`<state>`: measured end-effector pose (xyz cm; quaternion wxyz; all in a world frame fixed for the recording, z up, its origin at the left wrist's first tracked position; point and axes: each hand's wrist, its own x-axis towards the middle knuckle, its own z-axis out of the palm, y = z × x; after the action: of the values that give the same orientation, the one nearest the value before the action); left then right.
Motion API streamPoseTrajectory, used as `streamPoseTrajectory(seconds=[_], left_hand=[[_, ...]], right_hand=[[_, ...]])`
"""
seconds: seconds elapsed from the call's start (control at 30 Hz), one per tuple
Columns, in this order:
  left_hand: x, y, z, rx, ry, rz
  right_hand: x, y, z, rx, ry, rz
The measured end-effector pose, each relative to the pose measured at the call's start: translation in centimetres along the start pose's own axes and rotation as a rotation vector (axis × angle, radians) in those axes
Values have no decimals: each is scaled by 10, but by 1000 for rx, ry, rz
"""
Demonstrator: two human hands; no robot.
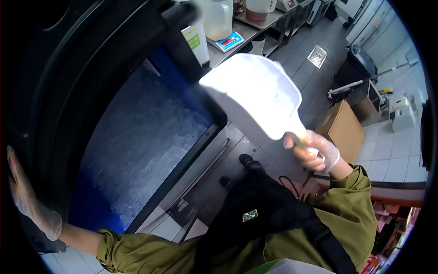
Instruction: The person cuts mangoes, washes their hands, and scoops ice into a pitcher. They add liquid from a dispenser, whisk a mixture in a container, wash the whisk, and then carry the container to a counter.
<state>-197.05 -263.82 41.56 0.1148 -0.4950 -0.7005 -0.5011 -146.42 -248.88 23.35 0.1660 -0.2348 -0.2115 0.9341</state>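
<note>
A white ice scoop (255, 98) is held up by its handle in my gloved right hand (315, 150), fingers wrapped round it. Its bowl faces upward and looks very bright, so what lies inside is hard to make out. At the far left, my gloved left hand (34, 201) is stretched out flat against the black lid (50, 114) of an ice bin. Below the lid, the blue bin (91, 201) holds a heap of ice (141, 137). The scoop is outside the bin, right of its black rim (175, 176).
A steel counter (248, 27) at the back carries a digital scale (229, 41) with a clear jug (217, 18) on it. A cardboard box (342, 130) stands on the floor at right, near a black trash bin (358, 66). A floor drain (317, 56) lies farther back.
</note>
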Motion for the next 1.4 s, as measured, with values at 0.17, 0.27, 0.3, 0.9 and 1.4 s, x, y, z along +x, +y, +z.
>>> streamPoseTrajectory(seconds=[0.17,0.27,0.3,0.9,1.4], left_hand=[[11,8,8,301,65,191],[23,23,23,439,151,310],[27,28,27,492,187,356],[25,-68,-84,973,791,-207],[47,0,13,1138,682,291]], right_hand=[[10,-99,-36,63,-43,-154],[33,-179,-60,41,-66,-184],[43,-207,-65,-1,-73,-153],[263,-603,-93,-931,151,262],[199,-519,-57,-1744,283,-715]])
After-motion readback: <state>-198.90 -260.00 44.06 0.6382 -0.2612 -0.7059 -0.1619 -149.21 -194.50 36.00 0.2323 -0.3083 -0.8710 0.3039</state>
